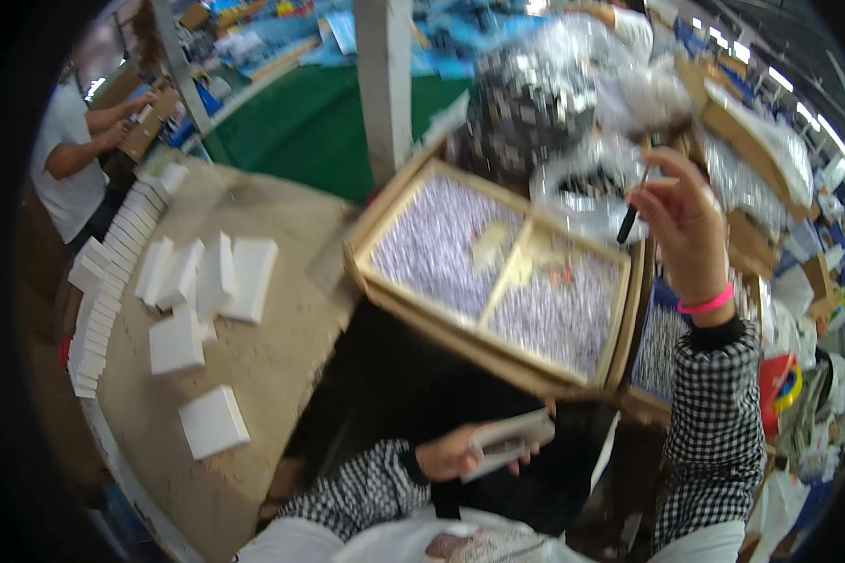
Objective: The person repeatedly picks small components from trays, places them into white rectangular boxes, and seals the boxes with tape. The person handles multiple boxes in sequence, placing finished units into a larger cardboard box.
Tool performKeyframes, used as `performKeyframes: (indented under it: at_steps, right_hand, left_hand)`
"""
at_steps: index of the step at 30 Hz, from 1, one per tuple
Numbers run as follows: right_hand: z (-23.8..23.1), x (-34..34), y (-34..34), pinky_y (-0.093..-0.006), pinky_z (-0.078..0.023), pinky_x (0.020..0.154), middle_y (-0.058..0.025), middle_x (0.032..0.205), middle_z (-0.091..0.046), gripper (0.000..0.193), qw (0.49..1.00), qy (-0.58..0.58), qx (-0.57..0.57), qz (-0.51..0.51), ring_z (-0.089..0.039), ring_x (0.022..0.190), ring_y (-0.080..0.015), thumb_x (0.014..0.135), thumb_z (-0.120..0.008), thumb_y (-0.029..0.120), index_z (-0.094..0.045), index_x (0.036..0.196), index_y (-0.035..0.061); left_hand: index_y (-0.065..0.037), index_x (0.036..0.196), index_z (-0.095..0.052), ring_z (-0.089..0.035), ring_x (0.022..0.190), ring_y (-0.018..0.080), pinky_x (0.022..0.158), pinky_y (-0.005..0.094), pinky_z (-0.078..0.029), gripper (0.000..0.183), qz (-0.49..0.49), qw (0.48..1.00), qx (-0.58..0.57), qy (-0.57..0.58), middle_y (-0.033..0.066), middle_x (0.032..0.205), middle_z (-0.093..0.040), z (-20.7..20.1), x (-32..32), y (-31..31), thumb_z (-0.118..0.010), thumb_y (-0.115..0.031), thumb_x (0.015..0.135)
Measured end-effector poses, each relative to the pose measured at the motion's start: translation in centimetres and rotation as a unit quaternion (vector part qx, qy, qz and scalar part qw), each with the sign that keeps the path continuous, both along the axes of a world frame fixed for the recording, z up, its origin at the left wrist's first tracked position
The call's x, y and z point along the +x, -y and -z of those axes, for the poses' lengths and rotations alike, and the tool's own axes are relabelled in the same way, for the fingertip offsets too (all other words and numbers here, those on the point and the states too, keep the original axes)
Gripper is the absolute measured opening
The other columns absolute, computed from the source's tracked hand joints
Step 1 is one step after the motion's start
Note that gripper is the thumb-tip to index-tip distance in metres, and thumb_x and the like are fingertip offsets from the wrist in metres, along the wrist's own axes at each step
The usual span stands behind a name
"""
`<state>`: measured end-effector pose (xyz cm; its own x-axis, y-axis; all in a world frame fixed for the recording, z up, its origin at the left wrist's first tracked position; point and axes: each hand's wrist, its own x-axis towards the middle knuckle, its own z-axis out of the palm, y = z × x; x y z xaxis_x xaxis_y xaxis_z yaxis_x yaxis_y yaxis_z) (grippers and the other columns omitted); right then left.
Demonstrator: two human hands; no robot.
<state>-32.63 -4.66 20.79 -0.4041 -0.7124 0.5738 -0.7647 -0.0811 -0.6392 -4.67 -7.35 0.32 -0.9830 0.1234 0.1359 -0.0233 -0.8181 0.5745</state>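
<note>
Bright lamps [807, 117] shine high up on the right, and a grey post [382, 84] stands by a green sheet [296, 122] at the back. On the left, a brown table [286, 202] has loose white boxes [214, 422] on it, and a long row of white boxes [127, 235] runs down its far side. Past that row, another person [70, 159] in a white top holds some brown card [150, 127].

My left hand [451, 455] is closed around a small pale box [516, 436], low down in front of me. What is inside it is too blurry to tell. My right hand [685, 216] is up high, and its fingers pinch a thin dark stick [625, 227] that points down. I have a pink band [709, 300] around that wrist.

Between my hands and the post sits a wooden tray [483, 328] with two parts, both full of little pale bits. Clear bags [530, 103] with dark bits lie just behind it.
</note>
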Motion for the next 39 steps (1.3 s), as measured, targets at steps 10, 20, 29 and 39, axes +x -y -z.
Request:
performKeyframes:
  at_steps: [10,20,29,39]
  right_hand:
    - [3.7,15.7,-12.1,-0.0297,-0.055,0.067,-0.0184,0.087,-0.068,0.021,0.976,0.178,-0.068,-0.106,-0.068,0.077,-0.0238,0.077,-0.067,-0.009,-0.06,0.096,-0.0041]
    - [7.1,19.5,-14.1,-0.027,-0.054,0.067,-0.0111,0.084,-0.068,0.026,0.978,0.208,-0.026,0.012,-0.068,0.077,-0.0206,0.072,-0.074,-0.006,-0.064,0.095,0.0011]
    - [7.4,18.3,-12.9,-0.0318,-0.046,0.078,0.0004,0.084,-0.065,0.015,0.993,-0.006,0.119,0.009,-0.06,0.086,-0.0177,0.073,-0.074,0.016,-0.069,0.086,0.011]
    - [5.7,5.7,-15.4,-0.0357,-0.049,0.073,-0.0081,0.085,-0.067,0.009,0.936,-0.176,0.219,0.214,-0.061,0.081,-0.0271,0.079,-0.067,0.01,-0.067,0.086,0.0049]
  left_hand:
    - [0.003,0.14,-0.031,-0.041,0.123,0.0257,0.105,0.0372,-0.031,0.115,-0.078,0.958,-0.265,-0.083,0.0166,0.132,-0.043,-1.7,0.0,-0.5,-0.07,-0.071,0.062]
    - [0.0,0.135,-0.039,-0.047,0.119,0.0282,0.101,0.0377,-0.036,0.095,-0.16,0.894,-0.399,-0.122,0.0166,0.127,-0.048,-1.7,0.3,-1.9,-0.078,-0.046,0.062]
    - [0.002,0.137,-0.036,-0.042,0.125,0.0302,0.106,0.0394,-0.031,0.1,-0.139,0.938,-0.316,0.028,0.0184,0.135,-0.042,-1.0,0.7,-2.5,-0.069,-0.065,0.07]
    - [0.003,0.142,-0.024,-0.047,0.119,0.0234,0.096,0.0369,-0.043,0.112,-0.061,0.982,-0.176,0.029,0.0159,0.133,-0.043,0.4,0.2,-2.9,-0.066,-0.069,0.067]
